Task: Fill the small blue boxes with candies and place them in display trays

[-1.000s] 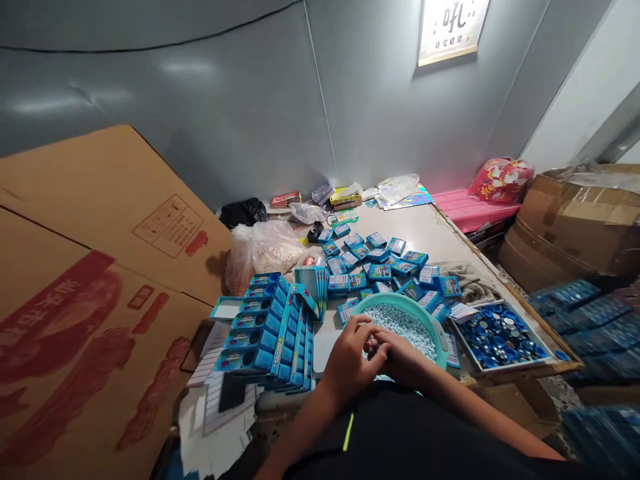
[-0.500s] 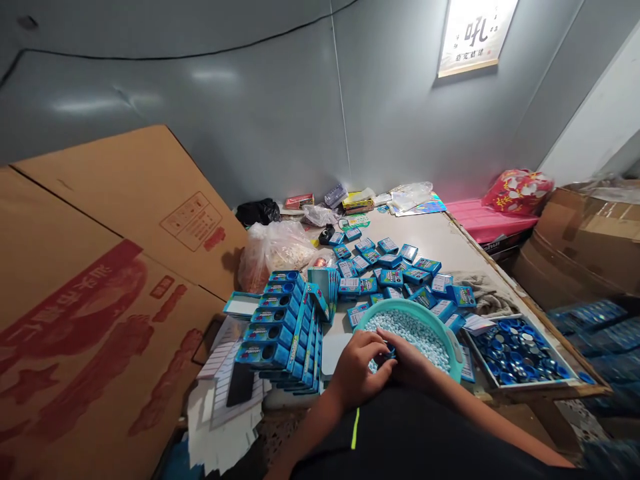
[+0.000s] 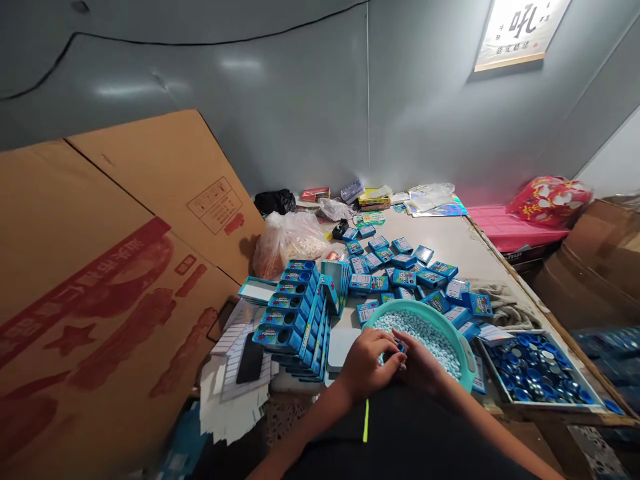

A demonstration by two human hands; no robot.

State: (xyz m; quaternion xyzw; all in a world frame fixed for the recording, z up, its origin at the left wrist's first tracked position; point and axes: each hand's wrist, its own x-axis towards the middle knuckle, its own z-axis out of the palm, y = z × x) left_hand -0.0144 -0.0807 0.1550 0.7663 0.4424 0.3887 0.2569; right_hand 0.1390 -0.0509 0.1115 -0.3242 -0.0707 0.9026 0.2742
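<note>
Both hands meet at the near edge of a turquoise basin (image 3: 469, 370) of small pale-blue pellets. My left hand (image 3: 370, 360) has its fingers curled round a small blue round piece (image 3: 400, 347). My right hand (image 3: 417, 363) closes on the same piece from the other side, its fingers partly hidden. To the left stand stacked blue boxes (image 3: 283, 318) with round openings. Beyond the basin many small blue boxes (image 3: 404, 278) lie scattered. A white tray (image 3: 555, 405) of blue caps and metal discs sits to the right.
A big cardboard box (image 3: 125, 267) rises at the left. Paper sheets and a dark phone (image 3: 250, 359) lie by the stack. Behind are a plastic bag (image 3: 293, 237) and a grey cloth (image 3: 507, 305). A red bag (image 3: 550, 203) rests at the right.
The view has swung left, so the scene sits farther right in the picture. Both hands remain together at the basin's near edge around the small blue piece, with slight finger movement.
</note>
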